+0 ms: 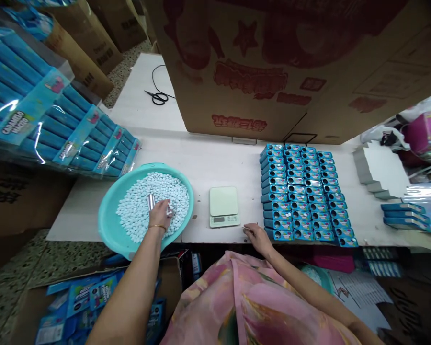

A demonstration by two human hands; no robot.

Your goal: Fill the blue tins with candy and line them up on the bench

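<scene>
My left hand [160, 216] reaches into a turquoise plastic basin [104, 218] of small white candies [136, 206], its fingers closed around a shiny metal cylinder [151, 201]. More metal shows by the fingertips, and its full shape is hidden. My right hand [258, 238] rests at the table's front edge, fingers curled together; what they hold, if anything, is too small to name. Between the hands lies a pale green kitchen scale [224, 203] with nothing on its plate. Right of my right hand stand rows of upright blue candy boxes [283, 235] with round openings on top.
Wrapped stacks of blue boxes [53, 120] stand at left. A big carton [251, 86] blocks the back; black scissors [158, 98] lie beside it. White card sheets [382, 167] and a few flat blue boxes [404, 215] sit at right. A carton of blue packs [89, 297] is below.
</scene>
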